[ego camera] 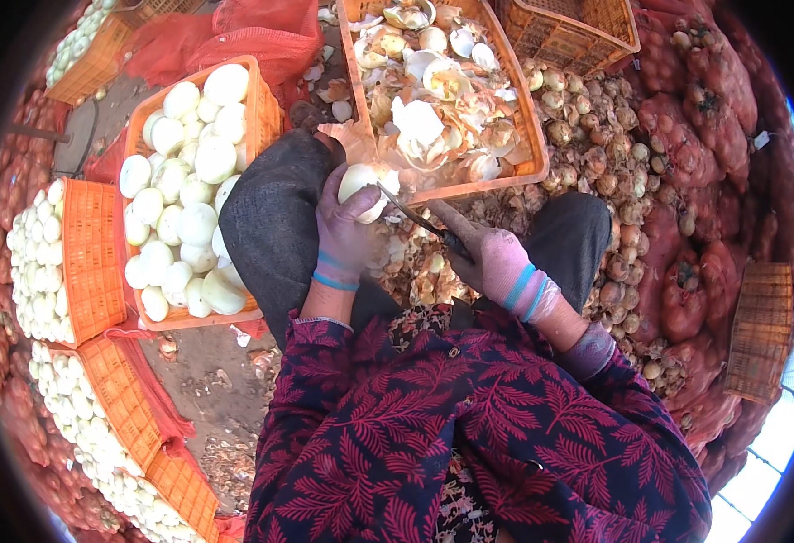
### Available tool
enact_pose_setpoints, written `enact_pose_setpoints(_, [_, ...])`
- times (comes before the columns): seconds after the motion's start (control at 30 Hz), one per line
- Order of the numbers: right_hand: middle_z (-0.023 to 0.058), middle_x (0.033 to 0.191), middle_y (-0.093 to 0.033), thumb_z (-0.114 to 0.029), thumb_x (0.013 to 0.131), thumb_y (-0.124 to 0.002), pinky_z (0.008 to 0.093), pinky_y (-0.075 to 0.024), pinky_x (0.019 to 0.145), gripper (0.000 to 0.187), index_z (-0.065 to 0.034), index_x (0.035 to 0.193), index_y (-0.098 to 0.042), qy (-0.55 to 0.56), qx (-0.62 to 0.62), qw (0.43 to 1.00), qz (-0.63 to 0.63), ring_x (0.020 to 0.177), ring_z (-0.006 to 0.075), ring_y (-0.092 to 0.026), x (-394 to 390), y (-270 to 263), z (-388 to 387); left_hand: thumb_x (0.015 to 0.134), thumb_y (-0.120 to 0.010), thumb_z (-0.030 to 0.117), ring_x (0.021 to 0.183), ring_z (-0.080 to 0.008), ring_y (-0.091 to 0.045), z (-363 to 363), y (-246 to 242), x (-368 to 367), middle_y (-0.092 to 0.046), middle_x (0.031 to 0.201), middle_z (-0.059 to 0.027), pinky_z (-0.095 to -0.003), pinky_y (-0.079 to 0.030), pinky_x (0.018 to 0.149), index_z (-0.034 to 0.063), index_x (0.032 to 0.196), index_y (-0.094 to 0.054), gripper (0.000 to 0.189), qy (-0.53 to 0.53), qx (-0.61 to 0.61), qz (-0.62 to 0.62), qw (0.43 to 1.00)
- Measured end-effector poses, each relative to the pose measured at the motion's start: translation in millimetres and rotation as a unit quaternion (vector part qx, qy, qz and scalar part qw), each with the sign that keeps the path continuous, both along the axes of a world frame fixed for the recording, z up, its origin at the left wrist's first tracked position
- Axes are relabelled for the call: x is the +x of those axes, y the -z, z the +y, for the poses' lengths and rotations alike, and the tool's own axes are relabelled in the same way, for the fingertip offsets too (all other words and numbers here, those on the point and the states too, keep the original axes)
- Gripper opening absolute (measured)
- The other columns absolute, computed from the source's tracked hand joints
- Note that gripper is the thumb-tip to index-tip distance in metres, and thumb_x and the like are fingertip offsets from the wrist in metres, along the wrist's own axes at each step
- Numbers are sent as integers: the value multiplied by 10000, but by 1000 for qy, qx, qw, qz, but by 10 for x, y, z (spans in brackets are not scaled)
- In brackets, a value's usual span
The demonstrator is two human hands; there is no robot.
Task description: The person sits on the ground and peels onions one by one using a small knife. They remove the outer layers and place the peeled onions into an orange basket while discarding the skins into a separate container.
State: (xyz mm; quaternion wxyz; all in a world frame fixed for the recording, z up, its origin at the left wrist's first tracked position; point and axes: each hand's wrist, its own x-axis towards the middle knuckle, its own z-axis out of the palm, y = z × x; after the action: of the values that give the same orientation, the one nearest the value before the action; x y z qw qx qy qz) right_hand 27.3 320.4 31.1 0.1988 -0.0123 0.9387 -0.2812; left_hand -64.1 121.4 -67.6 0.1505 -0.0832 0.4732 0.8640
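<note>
My left hand (346,224), in a stained knit glove, holds a white onion (359,186) over the near left corner of a crate of skins. A strip of tan onion skin (353,139) hangs at the onion's upper side. My gloved right hand (485,254) grips the black handle of a knife (416,217); its blade tip is at the onion's right side, its forefinger stretched along towards the crate. The orange plastic crate (478,192) in front of me holds peeled skins and scraps. Peeled onions (198,224) fill another orange crate (264,102) at my left.
Unpeeled onions (594,163) lie heaped on the right, before red mesh sacks (696,149) of onions. An empty-looking crate (573,41) stands at the top right. More crates (95,258) of peeled onions line the left. Loose skins (431,265) cover the ground between my knees.
</note>
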Motion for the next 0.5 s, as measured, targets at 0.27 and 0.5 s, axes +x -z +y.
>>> enact_pose_setpoints(0.27, [216, 875, -705, -90, 895, -652, 503, -551, 740, 782, -213, 1605, -347, 13, 1, 997, 75, 823, 410, -701, -77, 375, 17, 754, -799, 226, 938, -216, -697, -29, 25, 1, -686, 1076, -146, -324, -578, 838, -68, 1278, -555, 649, -2, -124, 11, 992])
enact_pose_setpoints(0.5, [-52, 729, -588, 42, 863, -611, 208, -383, 506, 750, -186, 1564, -473, 166, -360, 908, -137, 561, 25, -456, -180, 350, 133, 693, -786, 293, 937, -253, -712, -135, 53, -49, -693, 1076, -159, -373, -621, 758, -55, 1271, -564, 710, 91, 29, -32, 995])
